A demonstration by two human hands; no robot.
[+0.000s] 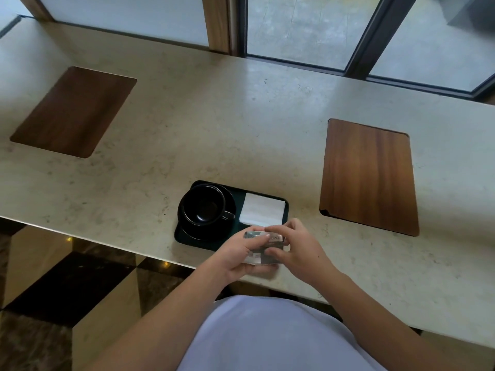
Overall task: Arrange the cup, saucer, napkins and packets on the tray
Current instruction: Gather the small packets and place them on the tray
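A dark green tray (238, 195) lies near the counter's front edge. On its left half a black cup (205, 204) sits upright on a black saucer (192, 232), handle pointing right. A stack of white napkins (262, 208) lies on the tray's right half. Over the tray's near right corner, my left hand (238, 257) and my right hand (297, 249) both hold a small bunch of grey-and-white packets (265, 246). My fingers cover much of the packets.
The beige stone counter (214, 124) has a wooden inlay panel at the far left (73, 112) and another at the right (368, 175). Windows run along the back. The counter's front edge drops to a polished tiled floor (67, 277) on the left.
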